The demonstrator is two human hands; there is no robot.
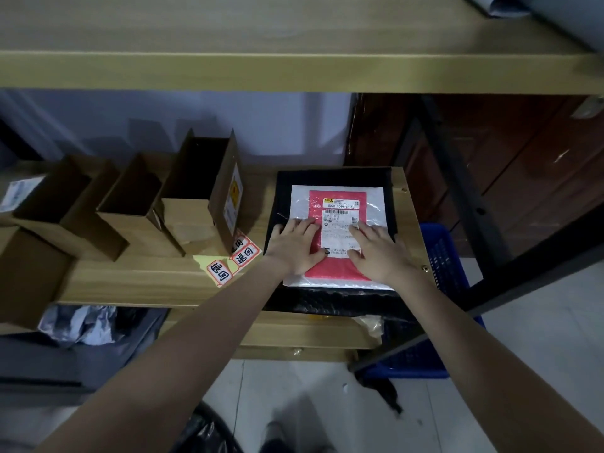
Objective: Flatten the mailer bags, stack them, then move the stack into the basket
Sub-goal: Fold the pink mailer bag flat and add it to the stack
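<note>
A stack of mailer bags lies on the right end of the wooden shelf (pixel 157 282). On top is a pink bubble mailer (pixel 330 273) with a white shipping label (pixel 340 223). Under it lies a white mailer (pixel 300 194), and under that a larger black mailer (pixel 333 300). My left hand (pixel 295 245) presses flat on the pink mailer's left side, fingers straight. My right hand (pixel 379 251) presses flat on its right side and the label. A blue plastic basket (pixel 444 253) stands on the floor to the right, below the shelf end.
Several open cardboard boxes (pixel 196 191) stand on the shelf to the left. Yellow stickers with red-framed print (pixel 232 263) lie beside the stack. A black metal rack frame (pixel 464 191) crosses over the basket. Crumpled grey bags (pixel 78 325) sit on the lower shelf.
</note>
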